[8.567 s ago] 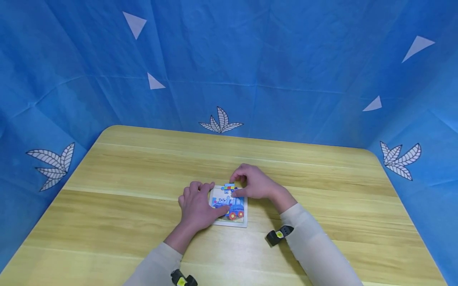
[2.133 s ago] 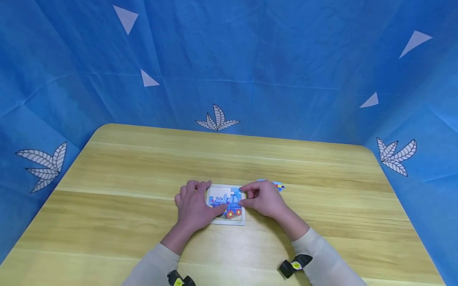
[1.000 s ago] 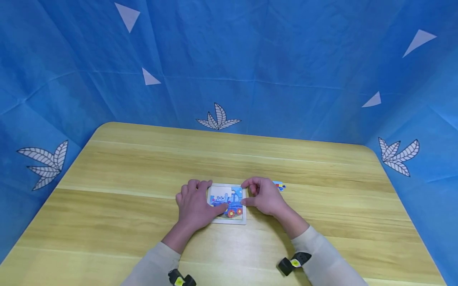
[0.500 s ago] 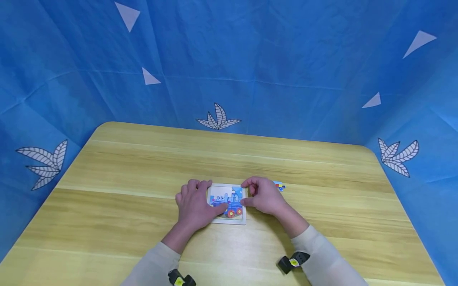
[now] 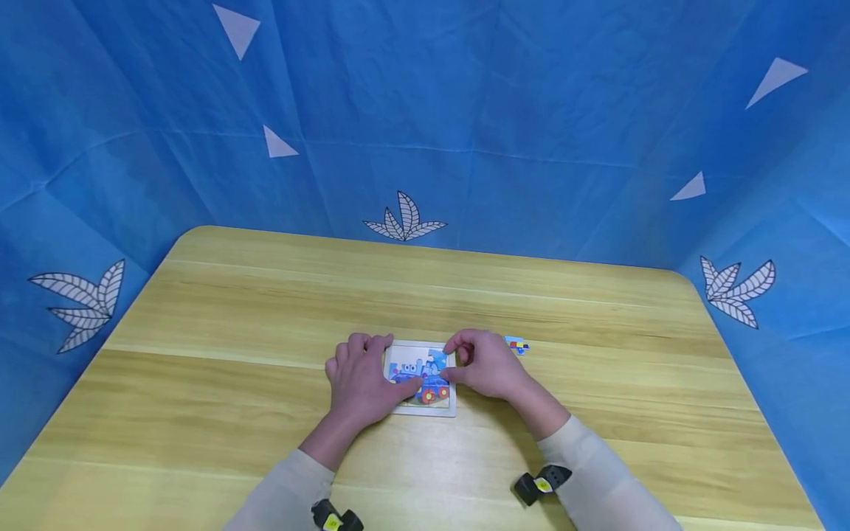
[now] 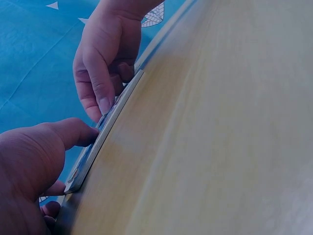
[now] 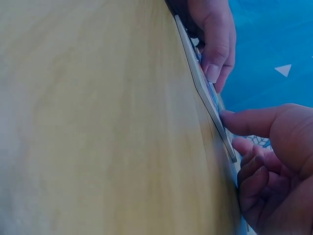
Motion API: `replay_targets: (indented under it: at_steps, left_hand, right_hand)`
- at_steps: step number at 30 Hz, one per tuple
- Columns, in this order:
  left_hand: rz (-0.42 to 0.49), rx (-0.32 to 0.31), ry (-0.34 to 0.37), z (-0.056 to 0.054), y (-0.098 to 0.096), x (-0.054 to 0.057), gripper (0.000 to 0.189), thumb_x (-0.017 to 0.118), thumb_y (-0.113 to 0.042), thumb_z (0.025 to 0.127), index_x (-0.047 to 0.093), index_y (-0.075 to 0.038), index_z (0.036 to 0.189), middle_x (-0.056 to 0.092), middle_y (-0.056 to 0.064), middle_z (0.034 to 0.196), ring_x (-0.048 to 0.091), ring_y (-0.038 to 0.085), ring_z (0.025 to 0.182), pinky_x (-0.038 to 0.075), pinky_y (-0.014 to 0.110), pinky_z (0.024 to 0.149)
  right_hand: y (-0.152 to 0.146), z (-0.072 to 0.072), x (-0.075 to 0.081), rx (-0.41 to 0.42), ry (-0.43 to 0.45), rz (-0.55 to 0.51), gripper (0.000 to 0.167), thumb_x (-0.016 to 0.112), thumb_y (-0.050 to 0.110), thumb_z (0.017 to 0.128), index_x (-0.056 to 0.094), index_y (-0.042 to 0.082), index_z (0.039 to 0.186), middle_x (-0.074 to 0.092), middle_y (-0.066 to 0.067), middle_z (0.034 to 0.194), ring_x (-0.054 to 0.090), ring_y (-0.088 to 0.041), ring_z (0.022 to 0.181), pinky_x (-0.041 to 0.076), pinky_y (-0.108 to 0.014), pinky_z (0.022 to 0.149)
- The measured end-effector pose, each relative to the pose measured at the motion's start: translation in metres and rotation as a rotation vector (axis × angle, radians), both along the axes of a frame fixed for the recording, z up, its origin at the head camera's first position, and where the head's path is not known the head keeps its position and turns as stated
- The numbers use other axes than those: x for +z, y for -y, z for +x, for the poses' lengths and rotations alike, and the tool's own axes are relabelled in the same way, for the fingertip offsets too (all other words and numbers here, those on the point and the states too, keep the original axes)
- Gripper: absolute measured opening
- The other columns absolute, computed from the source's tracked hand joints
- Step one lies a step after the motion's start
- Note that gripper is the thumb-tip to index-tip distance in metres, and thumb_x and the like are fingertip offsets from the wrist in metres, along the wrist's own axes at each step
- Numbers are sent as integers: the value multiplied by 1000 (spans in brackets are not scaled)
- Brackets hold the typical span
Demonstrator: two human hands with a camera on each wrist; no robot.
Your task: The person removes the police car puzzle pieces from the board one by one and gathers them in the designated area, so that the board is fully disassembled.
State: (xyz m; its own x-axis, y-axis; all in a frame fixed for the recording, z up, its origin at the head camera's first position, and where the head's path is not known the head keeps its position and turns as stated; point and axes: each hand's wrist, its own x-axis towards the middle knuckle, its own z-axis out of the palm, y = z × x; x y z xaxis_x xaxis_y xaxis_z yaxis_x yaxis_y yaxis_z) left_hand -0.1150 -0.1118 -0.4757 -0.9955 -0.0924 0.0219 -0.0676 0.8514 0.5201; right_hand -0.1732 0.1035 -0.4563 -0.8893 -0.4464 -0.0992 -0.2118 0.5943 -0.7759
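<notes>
A framed jigsaw puzzle (image 5: 425, 414) with a blue cartoon vehicle lies flat near the table's middle; its upper left is bare white. My left hand (image 5: 364, 380) holds it, thumb on the picture and fingers about the left edge. At the upper right of the frame, thumb and index finger of my right hand (image 5: 488, 365) pinch a light-blue puzzle piece (image 5: 436, 361), which sits slightly askew. In the right wrist view the right thumb touches the frame (image 7: 199, 81) side; the piece itself is hard to make out there.
A loose puzzle piece (image 5: 518, 344) in blue, red and yellow lies just beyond the right hand, partly covered by it. The wooden table (image 5: 279, 295) ends at a blue curtain (image 5: 425, 110) behind. Each wrist wears a black camera (image 5: 531, 487).
Earlier my right hand held the red-and-yellow piece above the puzzle; it now lies to the right. In the last half second, the light-blue piece has shifted slightly left. The left hand has stayed put.
</notes>
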Motion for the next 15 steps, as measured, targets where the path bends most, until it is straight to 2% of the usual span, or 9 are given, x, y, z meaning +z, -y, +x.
replay_targets:
  at_steps: [8, 15]
  left_hand:
    - [6, 1, 3, 0, 0, 1, 89, 82, -61, 69, 57, -13, 140, 44, 9, 120, 36, 31, 103, 25, 46, 84]
    - [2, 1, 6, 0, 0, 1, 90, 82, -62, 69, 57, -13, 140, 44, 9, 119, 36, 31, 103, 25, 46, 84]
  right_hand:
    - [0, 0, 1, 26, 11, -1, 24, 84, 11, 81, 69, 10, 99, 52, 1, 72, 47, -15, 63, 42, -34, 65]
    - [-3, 2, 3, 35, 6, -54, 24, 83, 9, 82, 68, 9, 101, 51, 0, 73, 47, -14, 64, 42, -31, 64]
